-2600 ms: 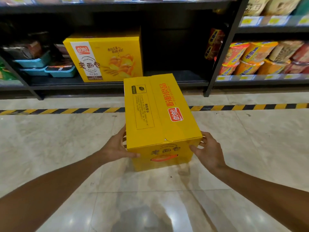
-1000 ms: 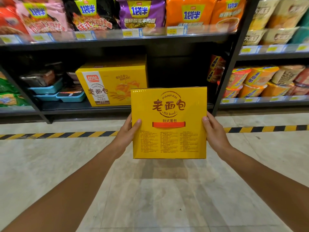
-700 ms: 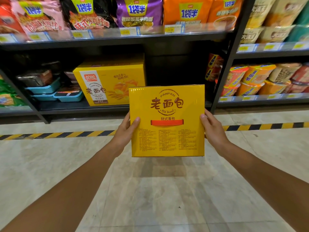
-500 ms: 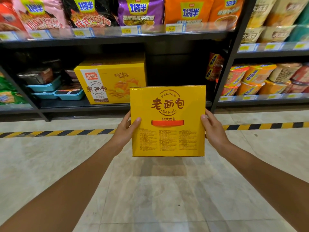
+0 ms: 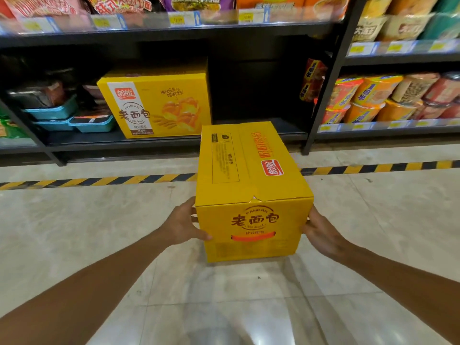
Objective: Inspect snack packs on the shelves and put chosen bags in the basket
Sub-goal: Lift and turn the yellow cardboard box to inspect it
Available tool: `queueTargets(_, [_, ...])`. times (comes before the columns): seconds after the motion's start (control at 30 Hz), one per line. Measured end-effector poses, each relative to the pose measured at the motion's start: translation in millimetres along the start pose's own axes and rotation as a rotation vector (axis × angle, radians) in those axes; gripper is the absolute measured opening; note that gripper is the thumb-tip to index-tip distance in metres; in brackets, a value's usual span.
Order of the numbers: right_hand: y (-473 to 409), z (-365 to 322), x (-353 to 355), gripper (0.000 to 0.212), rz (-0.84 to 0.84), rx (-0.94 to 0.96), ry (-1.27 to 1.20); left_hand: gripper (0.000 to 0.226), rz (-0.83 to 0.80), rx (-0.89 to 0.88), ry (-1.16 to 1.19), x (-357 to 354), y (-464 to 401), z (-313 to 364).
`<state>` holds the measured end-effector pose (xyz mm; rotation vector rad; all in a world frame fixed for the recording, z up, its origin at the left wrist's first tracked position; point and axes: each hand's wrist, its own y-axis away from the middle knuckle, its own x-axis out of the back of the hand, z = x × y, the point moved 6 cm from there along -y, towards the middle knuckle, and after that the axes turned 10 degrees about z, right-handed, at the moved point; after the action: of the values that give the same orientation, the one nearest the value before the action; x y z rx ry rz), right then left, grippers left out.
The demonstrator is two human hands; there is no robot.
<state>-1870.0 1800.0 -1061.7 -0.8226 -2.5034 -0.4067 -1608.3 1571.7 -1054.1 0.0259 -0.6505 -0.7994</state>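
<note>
The yellow box [image 5: 251,195] at the centre of the frame looks like printed cardboard with a smooth, faintly glossy coat; its top flaps meet in a slightly torn paper seam. A second yellow box [image 5: 155,105] on the shelf at centre left has the same printed card finish. The floor [image 5: 99,232] is polished stone-like tile, glossy enough to mirror light. The shelf frame [image 5: 331,78] looks like matt black metal. Snack bags [image 5: 37,6] at upper left are shiny plastic film, and the teal trays [image 5: 93,123] at left look like smooth plastic.
</note>
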Motion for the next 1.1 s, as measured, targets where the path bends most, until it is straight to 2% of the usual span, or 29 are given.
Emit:
queueTargets(0.17, [4,17,-23,0.062,-0.098,-0.047,0.001,0.139,0.010,-0.003,0.017,-10,3,-34])
queueTargets(0.33, [7,16,-36,0.060,-0.122,-0.033,0.108,0.131,0.020,0.020,-0.009,-1,7,-54])
queueTargets(0.4, [15,2,-47,0.059,-0.160,0.002,0.155,0.119,0.093,0.064,-0.067,5,13,-64])
queueTargets(0.5, [36,-24,-79,0.062,-0.293,-0.024,0.134,0.071,0.262,0.221,-0.075,20,23,-89])
queueTargets(0.53, [42,-33,-92,0.062,-0.348,-0.003,0.138,0.066,0.316,0.302,-0.031,28,27,-96])
queueTargets(0.63, [49,-56,-136,0.087,-0.501,0.069,0.233,0.087,0.375,0.482,0.107,48,41,-113])
queueTargets(0.7, [49,-72,-163,0.101,-0.594,0.080,0.216,0.110,0.250,0.430,0.128,52,51,-107])
queueTargets(0.73, [49,-81,-177,0.104,-0.646,0.083,0.191,0.129,0.161,0.379,0.158,49,57,-102])
queueTargets(0.8, [50,-100,-196,0.104,-0.720,0.110,0.162,0.163,0.037,0.307,0.186,38,68,-92])
queueTargets(0.83, [48,-106,-203,0.102,-0.737,0.119,0.146,0.167,0.031,0.271,0.189,33,71,-87])
queueTargets(0.9, [38,-114,-211,0.094,-0.749,0.150,0.124,0.160,0.121,0.201,0.226,27,70,-81])
queueTargets(0.97, [17,-114,-209,0.076,-0.682,0.184,0.081,0.142,0.289,0.157,0.309,25,65,-72])
queueTargets(1.07, [-37,-104,-175,0.041,-0.317,0.174,0.010,0.087,0.505,0.213,0.390,28,60,-66])
queueTargets(1.1, [-52,-104,-155,0.031,-0.183,0.167,-0.009,0.075,0.548,0.233,0.369,29,59,-67])
